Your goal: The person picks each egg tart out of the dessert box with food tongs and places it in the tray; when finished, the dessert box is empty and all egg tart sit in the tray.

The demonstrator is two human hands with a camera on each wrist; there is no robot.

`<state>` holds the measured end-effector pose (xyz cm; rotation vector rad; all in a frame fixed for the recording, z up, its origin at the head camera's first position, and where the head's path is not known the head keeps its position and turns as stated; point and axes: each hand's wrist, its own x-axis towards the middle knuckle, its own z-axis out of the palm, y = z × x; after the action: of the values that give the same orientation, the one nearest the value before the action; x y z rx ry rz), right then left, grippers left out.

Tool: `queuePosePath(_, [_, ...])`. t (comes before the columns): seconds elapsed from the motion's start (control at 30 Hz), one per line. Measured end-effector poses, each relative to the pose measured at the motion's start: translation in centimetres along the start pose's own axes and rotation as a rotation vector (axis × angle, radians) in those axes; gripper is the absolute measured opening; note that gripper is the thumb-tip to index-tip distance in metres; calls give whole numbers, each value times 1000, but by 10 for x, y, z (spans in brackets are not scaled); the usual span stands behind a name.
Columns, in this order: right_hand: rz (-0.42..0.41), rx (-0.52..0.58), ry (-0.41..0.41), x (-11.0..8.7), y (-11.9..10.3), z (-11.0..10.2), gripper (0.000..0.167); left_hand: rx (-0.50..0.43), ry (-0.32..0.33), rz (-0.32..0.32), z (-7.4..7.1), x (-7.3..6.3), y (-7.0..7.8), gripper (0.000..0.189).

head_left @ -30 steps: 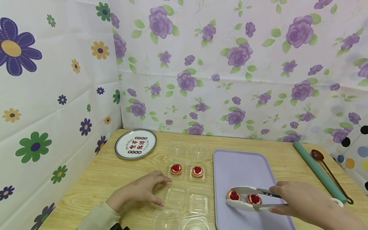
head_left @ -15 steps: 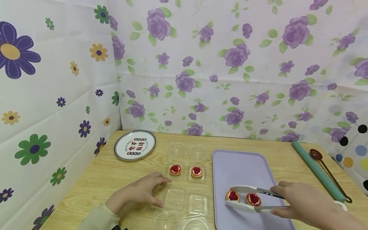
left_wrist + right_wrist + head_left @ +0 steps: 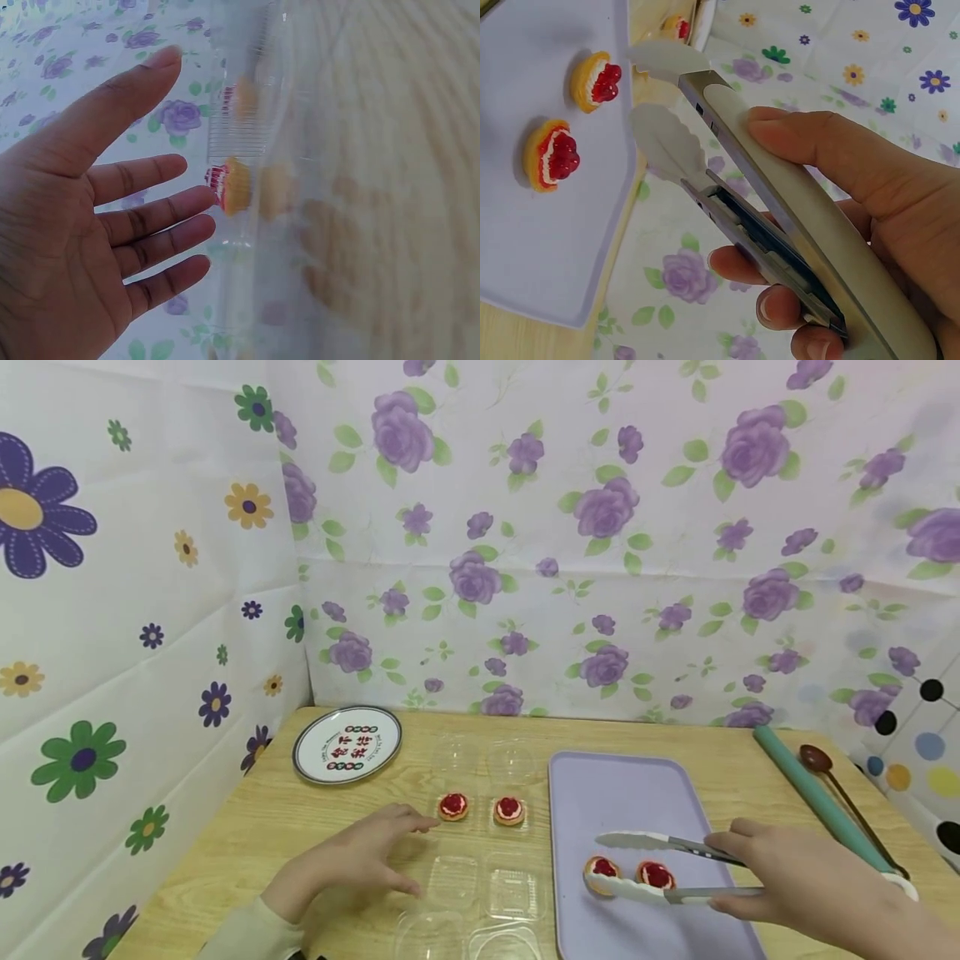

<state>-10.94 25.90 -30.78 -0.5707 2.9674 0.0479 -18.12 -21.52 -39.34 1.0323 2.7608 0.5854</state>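
Observation:
My right hand [image 3: 795, 872] grips the handles of a pair of tongs [image 3: 780, 217] with pale scalloped tips. The tongs' arms are spread over the lilac tray [image 3: 622, 785], with nothing between the tips. Two fruit tarts with red topping lie below them: a left tart [image 3: 602, 866], partly covered by the lower arm, and a right tart [image 3: 655, 875]. My left hand [image 3: 356, 858] is held with fingers extended beside clear plastic boxes [image 3: 453, 878]. Two tarts sit in the far boxes, a left one [image 3: 453, 807] and a right one [image 3: 509, 811].
A round plate [image 3: 347, 745] with red lettering lies at the back left. A green rolling pin [image 3: 817, 793] and a brown ladle [image 3: 816, 758] lie right of the tray. Floral cloth [image 3: 525, 543] hangs behind the table.
The tongs have come up off the left tart, and their tips stand slightly wider apart. That tart stays on the tray. The head view has shifted slightly; my left hand keeps its pose.

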Motion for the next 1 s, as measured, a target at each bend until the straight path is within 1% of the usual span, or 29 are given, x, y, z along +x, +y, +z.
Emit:
queuePosePath(0.2, [-93, 16, 59, 2, -3, -14, 62, -14, 46, 47, -7, 2, 5, 74])
queuePosePath(0.3, [-124, 13, 76, 4, -6, -22, 62, 3, 69, 67, -11, 7, 8, 71])
queuePosePath(0.4, [-149, 2, 89, 8, -11, -30, 61, 18, 89, 73, -15, 14, 12, 68])
queuePosePath(0.53, [-188, -18, 125, 15, -18, -39, 57, 46, 116, 82, -19, 25, 14, 66])
queuePosePath(0.63, [-214, -45, 156, 22, -24, -44, 54, 82, 139, 100, -19, 35, 15, 65])
queuePosePath(0.77, [-251, -66, 173, 32, -32, -51, 52, 117, 153, 115, -19, 51, 17, 65])
queuePosePath(0.9, [-279, -65, 187, 43, -41, -58, 49, 124, 133, 101, -18, 66, 17, 66])
queuePosePath(1.0, [-283, -72, 185, 53, -47, -62, 46, 131, 108, 89, -17, 76, 16, 67])
